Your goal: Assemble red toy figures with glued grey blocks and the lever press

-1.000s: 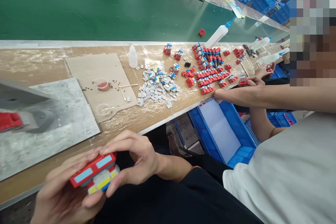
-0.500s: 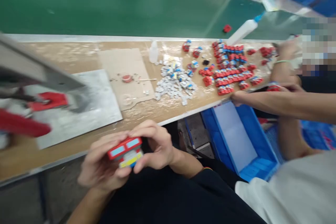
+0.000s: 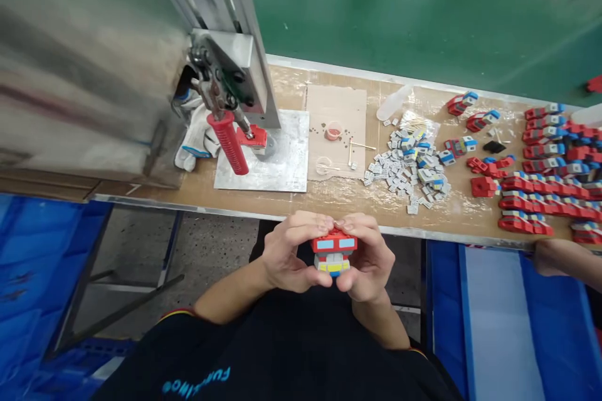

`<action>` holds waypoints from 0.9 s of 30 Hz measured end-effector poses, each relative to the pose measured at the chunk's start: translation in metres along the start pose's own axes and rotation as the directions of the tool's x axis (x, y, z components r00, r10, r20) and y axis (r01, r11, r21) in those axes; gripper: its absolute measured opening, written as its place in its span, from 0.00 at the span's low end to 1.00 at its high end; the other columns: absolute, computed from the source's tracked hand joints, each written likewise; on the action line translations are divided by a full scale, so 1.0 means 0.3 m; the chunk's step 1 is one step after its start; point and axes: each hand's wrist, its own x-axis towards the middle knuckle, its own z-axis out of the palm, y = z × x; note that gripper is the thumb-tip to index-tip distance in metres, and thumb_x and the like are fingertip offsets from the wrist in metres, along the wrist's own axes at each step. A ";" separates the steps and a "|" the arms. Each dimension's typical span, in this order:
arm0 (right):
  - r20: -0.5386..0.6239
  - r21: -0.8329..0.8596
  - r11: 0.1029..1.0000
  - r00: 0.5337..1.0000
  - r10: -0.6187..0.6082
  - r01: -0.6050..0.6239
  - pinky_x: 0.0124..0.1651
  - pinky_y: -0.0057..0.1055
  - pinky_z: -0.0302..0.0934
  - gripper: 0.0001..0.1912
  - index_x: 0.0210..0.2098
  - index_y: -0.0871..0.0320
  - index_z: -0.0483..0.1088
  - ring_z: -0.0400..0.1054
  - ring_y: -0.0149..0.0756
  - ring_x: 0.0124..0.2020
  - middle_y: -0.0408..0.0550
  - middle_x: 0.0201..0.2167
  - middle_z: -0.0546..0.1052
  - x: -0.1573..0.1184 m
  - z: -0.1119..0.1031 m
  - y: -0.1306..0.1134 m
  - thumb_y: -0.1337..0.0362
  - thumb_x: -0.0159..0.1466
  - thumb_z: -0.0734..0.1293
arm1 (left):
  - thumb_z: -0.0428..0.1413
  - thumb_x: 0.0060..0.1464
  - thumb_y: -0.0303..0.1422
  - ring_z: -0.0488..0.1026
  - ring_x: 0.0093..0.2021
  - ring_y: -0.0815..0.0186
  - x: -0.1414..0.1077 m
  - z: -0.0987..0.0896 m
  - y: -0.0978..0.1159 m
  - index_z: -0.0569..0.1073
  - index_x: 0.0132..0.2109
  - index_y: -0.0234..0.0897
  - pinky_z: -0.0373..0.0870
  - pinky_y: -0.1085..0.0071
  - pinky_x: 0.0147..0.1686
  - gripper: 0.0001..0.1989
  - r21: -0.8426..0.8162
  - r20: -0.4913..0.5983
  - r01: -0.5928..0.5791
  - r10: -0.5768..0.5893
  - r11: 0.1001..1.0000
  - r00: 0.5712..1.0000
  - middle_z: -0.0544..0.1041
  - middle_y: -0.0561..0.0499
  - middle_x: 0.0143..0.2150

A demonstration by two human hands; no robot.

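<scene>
Between both hands, in front of my body and below the table edge, is a red, grey, yellow and blue toy part (image 3: 334, 253) with two light-blue windows. My left hand (image 3: 297, 252) grips its left side, and my right hand (image 3: 367, 255) grips the right side. Fingers rest on its red top and thumbs press near the blue bottom. Ahead on the table stands a press with a red handle (image 3: 228, 145); a red piece (image 3: 254, 136) lies under it on a metal plate (image 3: 286, 169). A pile of small grey pieces (image 3: 399, 169) lies to the right.
Cardboard (image 3: 338, 106) bears a small red-filled cup (image 3: 333, 131) and sticks. Rows of red toy parts (image 3: 536, 194) stand at the right. A white glove (image 3: 195, 138) lies left of the press. Another person's hand (image 3: 559, 258) is at the right edge, above a blue bin (image 3: 446, 301).
The view has swung left, bringing the whole press into sight. Both hands still hold the toy part, which now appears level rather than tilted.
</scene>
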 end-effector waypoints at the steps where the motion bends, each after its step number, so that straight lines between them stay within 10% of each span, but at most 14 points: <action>1: -0.001 -0.009 1.000 1.000 -0.009 0.009 0.44 0.40 0.77 0.27 0.61 0.49 0.75 0.77 0.42 0.42 0.49 0.42 0.80 0.001 -0.002 -0.001 0.41 0.69 0.72 | 0.62 0.67 0.52 0.87 0.44 0.59 0.001 -0.001 0.002 0.77 0.61 0.35 0.87 0.67 0.45 0.27 -0.004 0.004 -0.004 0.004 1.000 1.000 0.85 0.45 0.43; 16: 0.012 -0.091 0.989 0.993 -0.115 0.115 0.34 0.41 0.72 0.32 0.58 0.46 0.74 0.73 0.42 0.33 0.48 0.36 0.77 0.000 -0.026 0.034 0.33 0.65 0.71 | 0.71 0.51 0.55 0.88 0.43 0.54 -0.003 -0.013 -0.036 0.76 0.65 0.34 0.89 0.63 0.44 0.42 -0.151 0.069 -0.062 0.074 0.987 0.995 0.86 0.40 0.44; 27: 0.021 -0.123 0.985 0.993 -0.116 0.118 0.34 0.41 0.72 0.32 0.57 0.47 0.74 0.73 0.42 0.33 0.48 0.35 0.76 0.002 -0.030 0.038 0.32 0.65 0.69 | 0.69 0.58 0.51 0.87 0.43 0.56 -0.008 -0.005 -0.036 0.76 0.64 0.37 0.89 0.63 0.43 0.34 -0.157 0.077 -0.024 0.037 0.987 0.996 0.86 0.42 0.45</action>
